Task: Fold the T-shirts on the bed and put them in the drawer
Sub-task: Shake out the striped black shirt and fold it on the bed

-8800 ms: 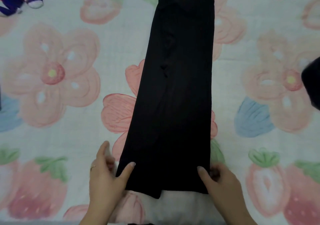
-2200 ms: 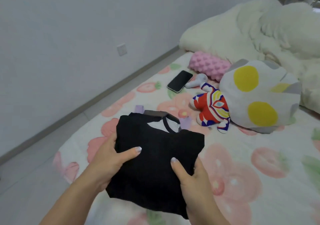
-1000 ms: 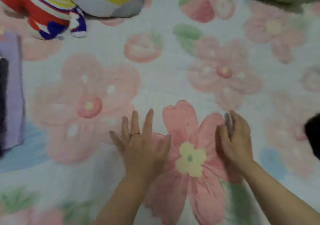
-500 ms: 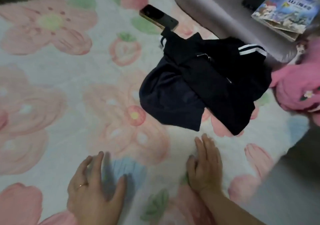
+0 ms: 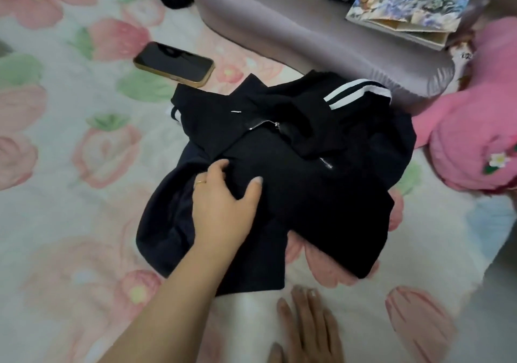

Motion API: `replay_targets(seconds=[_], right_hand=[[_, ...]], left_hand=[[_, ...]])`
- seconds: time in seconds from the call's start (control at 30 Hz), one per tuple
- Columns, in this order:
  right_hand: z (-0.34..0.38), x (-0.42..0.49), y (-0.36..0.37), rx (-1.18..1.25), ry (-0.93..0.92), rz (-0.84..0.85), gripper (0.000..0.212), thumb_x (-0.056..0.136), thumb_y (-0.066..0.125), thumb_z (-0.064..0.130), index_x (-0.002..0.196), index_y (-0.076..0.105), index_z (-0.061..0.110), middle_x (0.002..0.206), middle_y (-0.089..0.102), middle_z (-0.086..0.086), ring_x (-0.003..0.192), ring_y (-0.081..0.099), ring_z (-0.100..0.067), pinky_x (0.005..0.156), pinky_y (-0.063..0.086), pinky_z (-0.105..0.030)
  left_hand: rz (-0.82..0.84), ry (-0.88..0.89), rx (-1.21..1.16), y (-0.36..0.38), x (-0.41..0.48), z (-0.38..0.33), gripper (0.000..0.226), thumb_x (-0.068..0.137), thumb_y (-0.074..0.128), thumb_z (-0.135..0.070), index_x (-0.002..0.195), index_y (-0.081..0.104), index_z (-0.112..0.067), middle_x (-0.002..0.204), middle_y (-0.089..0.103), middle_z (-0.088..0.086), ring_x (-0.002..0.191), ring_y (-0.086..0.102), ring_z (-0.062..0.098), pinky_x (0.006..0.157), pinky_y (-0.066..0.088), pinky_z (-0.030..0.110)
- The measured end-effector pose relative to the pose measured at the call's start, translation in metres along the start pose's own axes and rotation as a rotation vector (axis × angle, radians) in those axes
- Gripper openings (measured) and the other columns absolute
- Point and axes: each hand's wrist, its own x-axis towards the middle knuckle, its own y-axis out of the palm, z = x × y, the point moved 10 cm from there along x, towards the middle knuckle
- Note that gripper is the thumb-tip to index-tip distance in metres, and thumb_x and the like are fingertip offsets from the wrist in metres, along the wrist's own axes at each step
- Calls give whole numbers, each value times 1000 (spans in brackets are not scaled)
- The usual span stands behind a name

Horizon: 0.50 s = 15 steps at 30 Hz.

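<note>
Head view. The dark clothes heap (image 5: 307, 183) lay crumpled on the flower-print bedsheet (image 5: 70, 166), unfolded; a zip and white sleeve stripes were visible. The left hand (image 5: 223, 203), ring on one finger, rested on the near-left part of the heap, its fingers curled into the fabric and its thumb out, bunching a fold. The right hand (image 5: 307, 329) lay flat on the sheet just below the heap, fingers straight and slightly spread, holding nothing. A phone (image 5: 173, 64) lay screen-up beyond the heap. An illustrated book (image 5: 405, 1) sat on a grey cushion (image 5: 293, 35); its cover characters were cut off and blurred, so they could not be read. A pink plush (image 5: 475, 144) lay to the right.
</note>
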Motion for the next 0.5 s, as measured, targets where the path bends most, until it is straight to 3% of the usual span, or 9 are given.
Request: replay_targets(seconds=[0.07,0.13,0.2,0.3,0.37,0.43,0.5], right_hand=[[-2,-1,2,4,20,-15,42,87,22,37,111,53,22,108,67,-11,142,23,-14,103,30,-35],[-3,-3,4,16,46,-29,43,88,21,38,111,54,24,117,64,-7,141,25,-14,102,31,-35],[-4,-6,6,21,61,-31,43,87,21,39,112,54,26,128,58,-3,140,27,-15,103,31,-35],[-5,-10,8,29,65,-8,42,84,26,38,114,54,28,123,59,-4,134,35,-19,105,29,-35],[-6,-9,3,47,88,6,43,78,37,35,117,53,28,125,58,-5,130,41,-22,106,28,-36],[-6,-7,1,75,109,68,55,66,48,34,120,51,27,131,54,-5,129,42,-23,107,28,-37],[-4,-8,2,89,86,138,61,64,50,34,125,48,22,135,49,-7,131,39,-25,107,29,-40]], left_hand=[[6,-3,83,19,-1,-12,72,74,68,-47,134,40,-21,129,35,10,121,32,26,99,28,34],[-43,142,160,35,-9,-37,73,70,67,-56,132,43,-26,135,26,7,124,22,23,101,18,38],[-27,255,168,54,-13,-62,72,68,65,-61,129,48,-27,138,24,4,126,16,17,99,9,38],[49,196,151,79,5,-79,60,75,63,-57,124,53,-25,136,31,-1,126,19,17,97,9,38],[85,159,186,86,15,-91,31,86,55,-47,99,59,-20,119,47,-3,122,29,19,95,15,39],[14,242,106,70,18,-107,25,93,47,-34,72,44,-21,80,50,-4,102,46,19,93,22,35],[-162,408,-149,17,23,-119,12,93,43,-21,82,48,-21,74,48,-3,83,51,17,86,32,21]])
